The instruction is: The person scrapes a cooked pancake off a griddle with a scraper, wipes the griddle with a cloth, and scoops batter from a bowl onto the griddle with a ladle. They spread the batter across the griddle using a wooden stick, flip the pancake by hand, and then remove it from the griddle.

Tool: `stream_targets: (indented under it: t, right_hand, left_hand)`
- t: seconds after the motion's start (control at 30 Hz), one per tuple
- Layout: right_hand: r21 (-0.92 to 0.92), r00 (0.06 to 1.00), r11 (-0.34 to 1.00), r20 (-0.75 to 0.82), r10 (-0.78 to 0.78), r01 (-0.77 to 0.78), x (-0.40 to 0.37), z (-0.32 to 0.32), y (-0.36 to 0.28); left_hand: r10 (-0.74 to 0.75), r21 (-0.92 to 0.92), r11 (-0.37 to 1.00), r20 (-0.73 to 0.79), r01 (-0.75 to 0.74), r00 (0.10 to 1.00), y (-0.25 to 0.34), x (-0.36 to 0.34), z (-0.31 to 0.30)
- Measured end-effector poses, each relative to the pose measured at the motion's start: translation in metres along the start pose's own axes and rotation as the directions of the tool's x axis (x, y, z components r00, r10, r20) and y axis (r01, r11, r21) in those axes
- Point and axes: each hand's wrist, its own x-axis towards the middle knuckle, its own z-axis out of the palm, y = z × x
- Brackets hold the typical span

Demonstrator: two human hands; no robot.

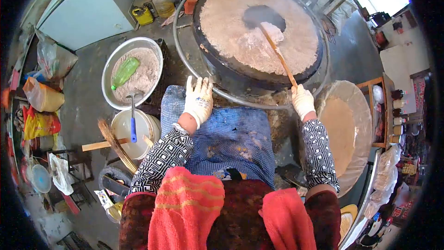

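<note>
My right hand [303, 101], in a white glove, is wrapped round the lower end of a long wooden stick [279, 54]. The stick's far end reaches a lump of pale dough [268, 35] on the large round griddle [217, 60]. A thin brownish layer of batter [226, 9] covers most of the hot plate, with a dark bare patch near its middle. My left hand [199, 100], gloved too, lies with fingers stretched out over my knee, fingertips right at the metal hoop [182, 53] around the griddle. It holds nothing.
At left stands a metal basin [107, 76] of flour with a green bottle [125, 72] and a blue-handled scoop [133, 122]. Below it are a white bucket [121, 119] and a straw brush [115, 143]. A plastic-lined tub of batter [340, 125] is at right.
</note>
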Motion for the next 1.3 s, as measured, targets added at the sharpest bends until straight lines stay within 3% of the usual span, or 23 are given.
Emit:
stream_targets:
  t: [0.07, 0.13, 0.2, 0.27, 0.33, 0.4, 0.47, 0.5, 0.53, 0.6, 0.63, 0.67, 0.73, 0.8, 0.83, 0.87, 0.93, 0.97, 1.1, 1.2, 1.3]
  right_hand:
    - [0.069, 0.998, 0.997, 0.044, -0.046, 0.042, -0.01, -0.018, -0.018]
    - [-0.011, 0.994, 0.997, 0.086, -0.071, 0.073, -0.01, 0.005, -0.002]
    - [-0.007, 0.989, 0.991, 0.074, 0.13, -0.13, 0.006, 0.011, 0.013]
    - [-0.014, 0.998, 0.998, 0.005, 0.066, -0.065, 0.016, 0.001, 0.008]
    - [0.073, 0.997, 0.996, 0.066, 0.048, -0.053, 0.016, -0.016, -0.012]
    - [0.15, 0.989, 0.988, 0.143, -0.041, 0.019, 0.002, -0.036, -0.031]
    - [0.024, 0.98, 0.989, 0.138, -0.146, 0.144, -0.008, 0.015, -0.008]
    - [0.041, 0.971, 0.999, 0.235, -0.039, 0.031, -0.002, 0.007, -0.007]
    - [0.088, 0.98, 0.995, 0.197, 0.023, -0.041, 0.006, 0.006, 0.002]
    - [0.011, 0.99, 0.996, 0.109, 0.084, -0.085, 0.022, 0.0, 0.018]
    - [-0.022, 0.995, 0.999, 0.09, 0.051, -0.049, 0.023, -0.007, 0.009]
    - [-0.055, 0.997, 0.998, 0.07, 0.02, -0.016, 0.024, -0.015, -0.001]
    - [-0.035, 0.997, 0.999, 0.081, -0.004, 0.007, 0.016, -0.011, -0.003]
    - [-0.064, 0.998, 0.997, 0.049, 0.036, -0.033, 0.005, 0.004, 0.011]
    - [-0.066, 0.996, 0.995, 0.042, 0.08, -0.077, 0.006, 0.006, 0.021]
    - [-0.106, 0.984, 0.982, 0.069, 0.165, -0.157, 0.01, 0.002, 0.02]
    - [-0.127, 0.995, 0.99, 0.07, 0.068, -0.058, 0.015, -0.004, 0.012]
    - [-0.124, 0.994, 0.991, 0.09, 0.057, -0.045, 0.012, -0.017, -0.001]
    - [-0.192, 0.969, 0.966, 0.144, 0.2, -0.171, 0.011, -0.002, 0.021]
    - [-0.151, 0.994, 0.985, 0.058, 0.091, -0.082, 0.018, -0.008, 0.012]
    - [-0.094, 0.996, 0.994, 0.063, 0.058, -0.052, 0.012, -0.002, 0.008]
  left_hand:
    - [-0.015, 0.018, 1.0, -0.019, 0.015, 1.0, -0.008, 0.004, -0.003]
    - [-0.045, 0.017, 0.999, -0.036, 0.046, 0.998, -0.019, 0.005, 0.001]
    - [-0.076, 0.0, 0.997, -0.06, 0.076, 0.995, -0.029, 0.009, 0.006]
    - [-0.103, 0.037, 0.994, 0.001, 0.103, 0.995, -0.038, 0.014, 0.0]
    - [-0.141, 0.056, 0.989, 0.026, 0.139, 0.99, -0.047, 0.021, -0.003]
    - [-0.204, -0.006, 0.978, 0.15, 0.208, 0.967, -0.052, 0.026, -0.02]
    - [-0.235, 0.034, 0.972, 0.099, 0.233, 0.967, -0.066, 0.031, -0.004]
    - [-0.251, 0.025, 0.968, 0.1, 0.25, 0.963, -0.071, 0.032, -0.005]
    - [-0.272, 0.021, 0.962, 0.091, 0.271, 0.958, -0.077, 0.037, -0.005]
    - [-0.33, 0.063, 0.943, 0.043, 0.327, 0.943, -0.078, 0.04, -0.005]
    - [-0.301, 0.068, 0.951, -0.022, 0.302, 0.953, -0.075, 0.04, 0.0]
    - [-0.266, -0.085, 0.958, 0.088, 0.273, 0.96, -0.061, 0.037, -0.034]
    - [-0.124, -0.188, 0.974, 0.036, 0.129, 0.992, -0.027, 0.031, -0.035]
    - [-0.024, -0.201, 0.979, 0.105, 0.044, 0.994, 0.016, 0.016, -0.028]
    - [0.024, -0.165, 0.986, -0.024, -0.027, 0.999, 0.032, 0.003, 0.0]
    - [0.009, -0.045, 0.999, -0.013, -0.01, 1.0, 0.041, -0.003, 0.002]
    - [0.024, 0.1, 0.995, -0.029, -0.021, 0.999, 0.034, -0.009, 0.001]
    - [-0.027, -0.02, 0.999, -0.03, 0.026, 0.999, 0.029, -0.005, 0.01]
    - [-0.025, -0.015, 1.0, -0.049, 0.025, 0.998, 0.011, -0.002, 0.006]
    - [-0.031, 0.017, 0.999, -0.035, 0.031, 0.999, -0.003, 0.001, -0.002]
    - [-0.059, 0.042, 0.997, -0.127, 0.065, 0.99, -0.022, 0.01, 0.014]
